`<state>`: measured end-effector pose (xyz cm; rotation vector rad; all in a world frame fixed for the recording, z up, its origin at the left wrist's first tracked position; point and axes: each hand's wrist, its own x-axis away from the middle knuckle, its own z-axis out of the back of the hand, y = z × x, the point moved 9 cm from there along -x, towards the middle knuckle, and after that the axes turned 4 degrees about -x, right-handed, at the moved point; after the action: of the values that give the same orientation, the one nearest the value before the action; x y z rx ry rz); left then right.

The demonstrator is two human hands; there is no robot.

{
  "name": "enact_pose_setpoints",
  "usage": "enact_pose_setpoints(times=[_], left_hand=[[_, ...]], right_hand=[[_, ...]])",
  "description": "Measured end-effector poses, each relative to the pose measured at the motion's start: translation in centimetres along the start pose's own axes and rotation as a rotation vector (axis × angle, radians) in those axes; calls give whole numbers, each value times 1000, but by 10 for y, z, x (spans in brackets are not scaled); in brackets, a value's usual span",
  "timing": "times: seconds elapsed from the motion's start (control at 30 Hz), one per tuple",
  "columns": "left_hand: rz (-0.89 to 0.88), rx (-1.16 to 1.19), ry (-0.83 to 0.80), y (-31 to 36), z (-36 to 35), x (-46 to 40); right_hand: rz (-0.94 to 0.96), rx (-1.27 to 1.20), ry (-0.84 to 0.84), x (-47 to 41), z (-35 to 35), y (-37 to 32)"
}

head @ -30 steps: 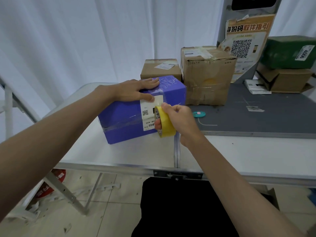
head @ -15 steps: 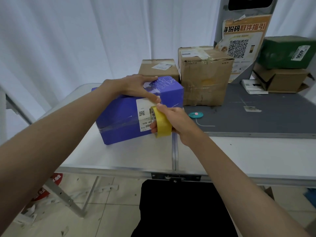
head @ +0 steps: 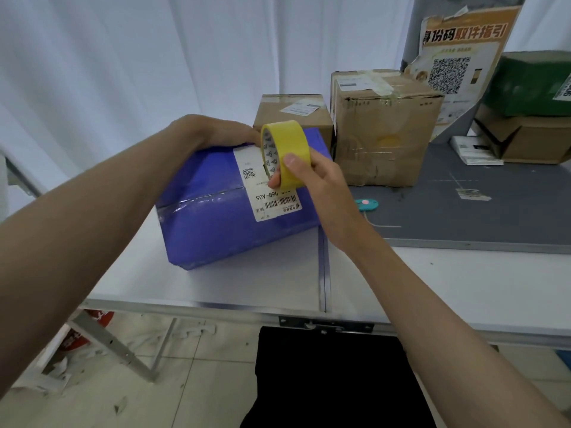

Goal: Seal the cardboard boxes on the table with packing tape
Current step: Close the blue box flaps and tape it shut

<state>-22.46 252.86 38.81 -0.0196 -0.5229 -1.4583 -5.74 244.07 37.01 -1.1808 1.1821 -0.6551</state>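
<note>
One white folding table (head: 278, 282), tiled floor (head: 200, 381)

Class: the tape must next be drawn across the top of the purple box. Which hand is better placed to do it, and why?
The right hand: it already grips the tape roll above the purple box. The left hand rests on the box's far edge.

White curtains (head: 139, 57) hang in folds across the whole back, soft even daylight coming through them. Front and centre is a white folding table (head: 448, 288) with a seam down the middle and a metal latch (head: 324, 325) on its near edge. A grey mat (head: 494, 211) covers the far right part of it. A grey pillar (head: 414, 41) stands behind with an orange poster (head: 463, 35) showing a QR code, its edges torn. The floor (head: 200, 381) is pale tile, littered with paper scraps near the angled metal table leg (head: 114, 347).
</note>
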Motion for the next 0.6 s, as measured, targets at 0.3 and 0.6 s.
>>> enact_pose_setpoints(times=[0.3, 0.6], left_hand=[[-7, 63, 12, -6, -19, -9], [-41, 151, 34, -12, -26, -24]], right_hand=[[-62, 73, -8, -36, -16, 14], [-132, 138, -11, -51, -17, 26]])
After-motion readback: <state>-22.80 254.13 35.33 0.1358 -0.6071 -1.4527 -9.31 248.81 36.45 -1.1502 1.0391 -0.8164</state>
